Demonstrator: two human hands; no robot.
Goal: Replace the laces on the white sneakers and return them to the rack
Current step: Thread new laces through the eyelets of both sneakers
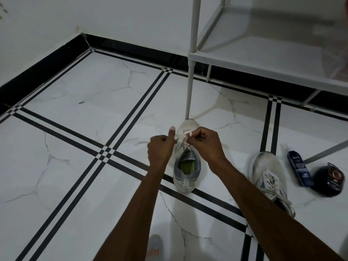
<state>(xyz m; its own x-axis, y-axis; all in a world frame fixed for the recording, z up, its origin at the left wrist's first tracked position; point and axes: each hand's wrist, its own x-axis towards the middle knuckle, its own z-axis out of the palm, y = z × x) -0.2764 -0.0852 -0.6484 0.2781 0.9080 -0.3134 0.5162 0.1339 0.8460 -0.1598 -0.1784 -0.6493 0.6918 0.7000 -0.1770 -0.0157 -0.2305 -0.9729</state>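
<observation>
While both hands worked over the forefoot of the white sneaker (186,166), which stood on the tiled floor (75,138) with its toe pointing far and almost touching the foot of the rack (263,59) leg, the lace (183,137) was drawn taut between them. The left hand (161,149) had its fingers curled with the thumb raised, apparently pinching one end of the lace, though the contact itself was hidden behind the knuckles. The right hand (204,142) pinched the other end, a white tip showing at its fingers. The second sneaker (269,178) lay near and to the right, laced, with loose ends trailing toward the near side. A dark bottle (299,168) and a round black tin (328,180) lay further right, beside a rack leg. In my judgement the lacing stood at the lowest eyelets, so most of the task remained. Risks noted: uneven pull from either hand could leave one end short for the upper eyelets; a slipped pinch could let the tip back out of its eyelet; the unweighted shoe could slide or tip against the rack leg under sideways tension; a twisted lace could set flat across the tongue badly. Dim light made the eyelets hard to read, raising the chance of a skipped or crossed hole.
</observation>
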